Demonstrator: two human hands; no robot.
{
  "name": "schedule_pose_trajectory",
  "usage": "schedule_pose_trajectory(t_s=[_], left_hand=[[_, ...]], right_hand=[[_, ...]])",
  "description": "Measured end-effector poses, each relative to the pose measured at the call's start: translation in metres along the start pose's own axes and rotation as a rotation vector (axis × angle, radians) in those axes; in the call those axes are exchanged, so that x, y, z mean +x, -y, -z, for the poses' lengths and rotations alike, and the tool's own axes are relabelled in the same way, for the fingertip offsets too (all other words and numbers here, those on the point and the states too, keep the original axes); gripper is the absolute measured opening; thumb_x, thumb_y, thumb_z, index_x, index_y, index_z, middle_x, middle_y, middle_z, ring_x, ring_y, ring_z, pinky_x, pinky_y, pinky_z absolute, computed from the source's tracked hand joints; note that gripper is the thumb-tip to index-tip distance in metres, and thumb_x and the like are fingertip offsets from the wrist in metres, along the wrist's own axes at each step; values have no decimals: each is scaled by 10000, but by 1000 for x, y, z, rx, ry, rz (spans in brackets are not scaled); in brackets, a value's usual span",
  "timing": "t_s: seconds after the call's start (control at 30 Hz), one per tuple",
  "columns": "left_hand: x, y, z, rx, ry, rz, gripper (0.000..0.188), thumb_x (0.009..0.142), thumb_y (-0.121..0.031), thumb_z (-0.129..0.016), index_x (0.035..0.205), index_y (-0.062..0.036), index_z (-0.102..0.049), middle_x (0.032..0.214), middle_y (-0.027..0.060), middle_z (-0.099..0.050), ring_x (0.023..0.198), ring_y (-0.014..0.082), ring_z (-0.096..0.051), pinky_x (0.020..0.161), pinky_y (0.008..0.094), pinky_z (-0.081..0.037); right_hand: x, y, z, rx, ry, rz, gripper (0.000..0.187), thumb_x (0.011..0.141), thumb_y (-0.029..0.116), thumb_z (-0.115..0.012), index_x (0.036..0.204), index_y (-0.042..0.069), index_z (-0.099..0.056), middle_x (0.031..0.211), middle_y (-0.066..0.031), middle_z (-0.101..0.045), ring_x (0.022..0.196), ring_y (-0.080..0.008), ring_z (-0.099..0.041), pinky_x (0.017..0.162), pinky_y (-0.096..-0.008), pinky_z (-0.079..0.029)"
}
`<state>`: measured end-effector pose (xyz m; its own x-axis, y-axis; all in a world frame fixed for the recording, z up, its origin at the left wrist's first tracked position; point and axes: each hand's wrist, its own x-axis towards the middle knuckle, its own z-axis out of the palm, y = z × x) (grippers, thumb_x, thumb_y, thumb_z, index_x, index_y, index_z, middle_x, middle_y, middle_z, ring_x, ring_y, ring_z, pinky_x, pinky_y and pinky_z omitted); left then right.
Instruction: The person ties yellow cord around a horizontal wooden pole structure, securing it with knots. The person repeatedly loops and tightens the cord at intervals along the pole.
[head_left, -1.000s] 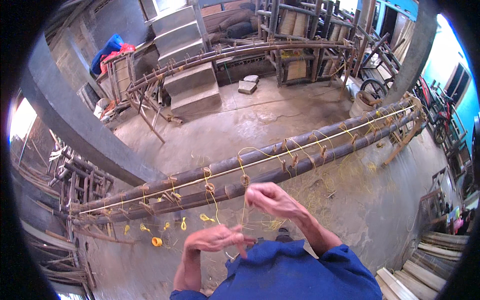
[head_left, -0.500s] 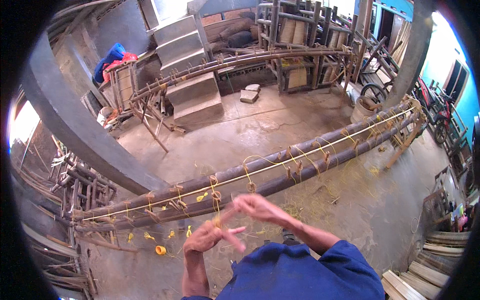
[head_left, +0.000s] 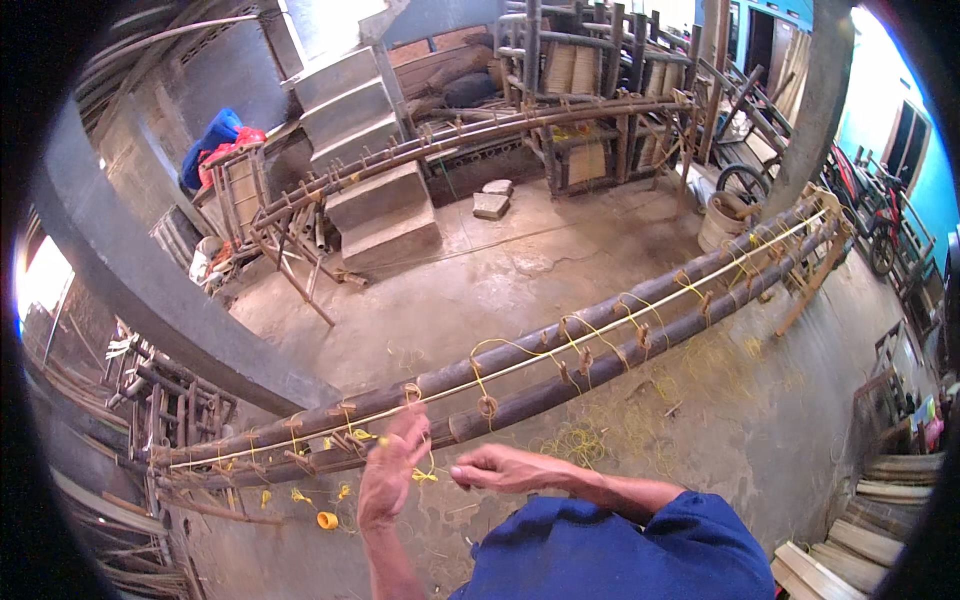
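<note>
Concrete floor (head_left: 600,240) is showing below poles (head_left: 525,402); left hand (head_left: 390,475) and right hand (head_left: 495,468) are hovering apart, grips indiscernible, seemingly tying yellow string (head_left: 425,477), probably needing tightening next.

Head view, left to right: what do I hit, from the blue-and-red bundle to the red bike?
Blue-and-red bundle → yellow roll on the floor → left hand → right hand → pale bucket → red bike.

Beyond the near poles (head_left: 535,403), steps (head_left: 385,217) stand left of stones (head_left: 490,206).
</note>
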<state>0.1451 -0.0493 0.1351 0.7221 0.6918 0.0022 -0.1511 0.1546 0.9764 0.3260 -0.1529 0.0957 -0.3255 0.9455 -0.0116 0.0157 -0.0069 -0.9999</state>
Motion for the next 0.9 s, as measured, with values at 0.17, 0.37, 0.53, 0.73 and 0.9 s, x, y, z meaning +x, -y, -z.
schedule_pose_trajectory(t_s=[0.17, 0.37, 0.53, 0.73, 0.9], left_hand=[[2, -5, 13, 201, 865, 381, 623, 1010, -404, -360, 1469, -7, -221, 1493, 186, -309, 1278, 343, -450, 1096, 476, -293], [6, -1, -24, -200, 73, -34, 572, 1008, -397, -377, 1437, -22, -329, 1415, 163, -445, 1261, 283, -474, 1046, 421, -366], [-9, 6, 7, 417, 638, 329, 484, 1013, -338, -398, 1355, -2, -466, 1412, 133, -455, 1250, 234, -467, 1041, 372, -367], [4, -11, -16, 16, -61, -76, 502, 998, -355, -376, 1413, -76, -416, 1560, 102, -191, 1382, 255, -296, 1048, 515, -353], [-11, -14, -20, 116, 456, 238, 591, 1008, -429, -340, 1481, -85, -255, 1300, 138, -540, 1196, 301, -542, 1086, 457, -304]], right_hand=[[21, 0, 34, 123, -308, 105, 400, 1005, 338, -450, 764, 34, -546, 685, 80, -397, 652, -53, -362, 537, -267, -321], [-1, -19, -6, -7, -79, 6, 424, 998, 348, -461, 725, 32, -528, 654, 50, -403, 638, -77, -397, 540, -303, -349], [18, 3, 40, 113, -341, 102, 377, 1013, 307, -438, 760, 39, -516, 702, 58, -440, 681, -52, -387, 577, -261, -362], [2, -11, 3, 18, -95, 54, 392, 1000, 323, -461, 750, 33, -545, 667, 66, -434, 659, -57, -396, 575, -287, -369], [23, 5, 33, 53, -375, 148, 386, 995, 318, -465, 761, 16, -521, 658, 65, -405, 630, -57, -370, 528, -290, -333]])
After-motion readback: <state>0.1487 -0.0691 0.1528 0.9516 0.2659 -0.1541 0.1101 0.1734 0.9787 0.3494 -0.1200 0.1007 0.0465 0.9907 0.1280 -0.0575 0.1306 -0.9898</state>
